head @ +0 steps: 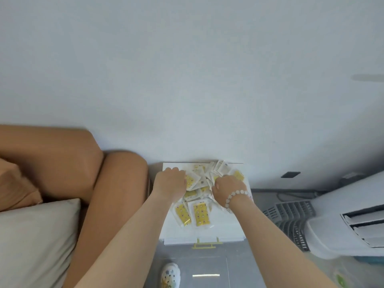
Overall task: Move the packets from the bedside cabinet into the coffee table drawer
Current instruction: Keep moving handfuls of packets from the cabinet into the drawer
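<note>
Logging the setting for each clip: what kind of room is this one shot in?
Most likely a bedroom. A padded headboard and a pillow are on the left, and a small white cabinet stands right beside them, like a bedside unit, with packets strewn on top.

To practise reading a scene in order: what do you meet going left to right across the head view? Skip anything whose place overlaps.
brown padded headboard → left hand → right hand → white air cooler
</note>
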